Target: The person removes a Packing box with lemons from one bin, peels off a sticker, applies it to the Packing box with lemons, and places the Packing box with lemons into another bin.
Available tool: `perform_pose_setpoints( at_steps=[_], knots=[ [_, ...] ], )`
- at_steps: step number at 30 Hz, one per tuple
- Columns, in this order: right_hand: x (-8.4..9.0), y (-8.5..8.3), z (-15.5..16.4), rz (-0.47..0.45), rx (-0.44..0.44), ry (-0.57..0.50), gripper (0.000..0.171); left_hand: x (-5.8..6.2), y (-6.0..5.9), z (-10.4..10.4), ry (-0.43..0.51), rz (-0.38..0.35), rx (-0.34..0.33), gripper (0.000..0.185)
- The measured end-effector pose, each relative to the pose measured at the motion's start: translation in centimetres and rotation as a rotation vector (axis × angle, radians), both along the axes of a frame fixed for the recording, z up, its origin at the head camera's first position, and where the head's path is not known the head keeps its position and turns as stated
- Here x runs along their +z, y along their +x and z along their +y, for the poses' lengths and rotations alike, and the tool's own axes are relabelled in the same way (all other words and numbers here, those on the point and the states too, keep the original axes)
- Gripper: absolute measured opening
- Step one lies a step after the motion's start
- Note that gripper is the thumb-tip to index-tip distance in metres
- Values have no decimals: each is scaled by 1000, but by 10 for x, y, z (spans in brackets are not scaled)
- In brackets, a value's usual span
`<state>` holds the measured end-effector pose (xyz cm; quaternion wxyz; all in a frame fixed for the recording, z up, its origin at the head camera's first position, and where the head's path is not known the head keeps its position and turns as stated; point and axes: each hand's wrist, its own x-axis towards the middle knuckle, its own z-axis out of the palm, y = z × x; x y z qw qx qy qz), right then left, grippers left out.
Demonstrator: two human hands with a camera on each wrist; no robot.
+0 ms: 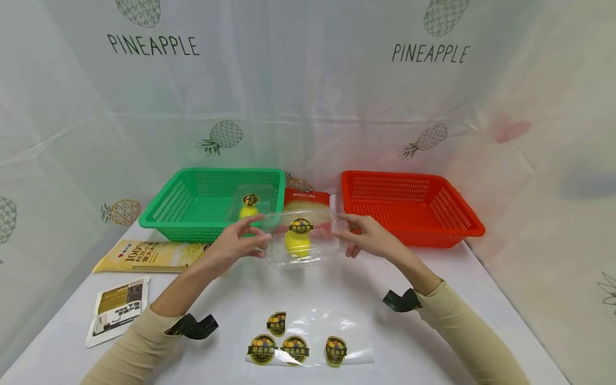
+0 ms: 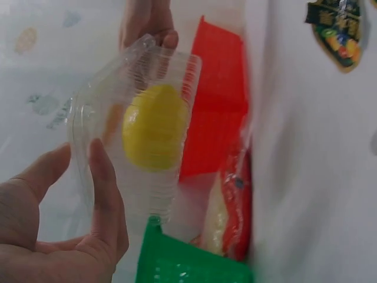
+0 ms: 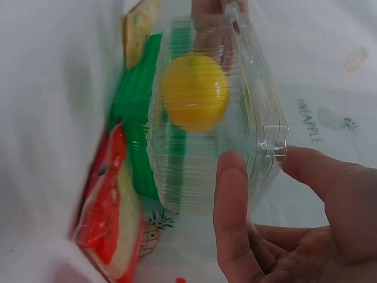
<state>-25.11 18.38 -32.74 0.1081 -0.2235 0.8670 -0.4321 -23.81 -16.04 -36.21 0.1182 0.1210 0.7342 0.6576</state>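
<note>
A clear plastic clamshell box (image 1: pixel 278 250) hangs above the table between both hands, tilted toward me. Inside lies a yellow lemon (image 1: pixel 297 246), and a black-and-gold oval fruit sticker (image 1: pixel 301 226) is on the lid. The left hand (image 1: pixel 239 243) pinches the box's left end between thumb and fingers. At the opposite end, the right hand (image 1: pixel 369 236) grips with its thumb and fingers. In the left wrist view the lemon (image 2: pixel 154 127) shows through the ribbed plastic wall; the right wrist view shows the right thumb and fingers at the box edge (image 3: pixel 271 147).
A green basket (image 1: pixel 166 206) holds another clear box (image 1: pixel 264 193) with a sticker and lemon. To the right stands a red basket (image 1: pixel 409 235), with a red-topped pasta bag (image 1: pixel 308 198) between them. A yellow pasta bag (image 1: pixel 149 256), a white packet (image 1: pixel 120 310) and a sticker sheet (image 1: pixel 358 331) lie nearer.
</note>
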Motion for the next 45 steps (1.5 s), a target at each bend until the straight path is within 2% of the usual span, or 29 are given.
perform_pose_setpoints(
  at_steps=[7,12,18,27,33,37,45],
  knots=[
    [17,-15,-17,-43,-1,-59,66,15,-5,-16,45,-33,39,71],
    [27,-23,-29,-36,-3,-68,64,24,-7,-26,54,-22,58,73],
    [34,-36,-48,-52,12,-78,64,31,-13,-44,130,-54,75,71],
    [37,-70,-82,-96,53,-159,63,33,-26,-76,357,-169,103,55],
    [33,-90,-103,-175,61,-247,63,31,-35,-92,472,-188,132,38],
    [31,-98,-116,-218,52,-296,59,29,-40,-100,496,-206,166,33],
    [29,-116,-141,-269,-4,-346,49,31,-49,-116,488,-266,242,41]
  ],
)
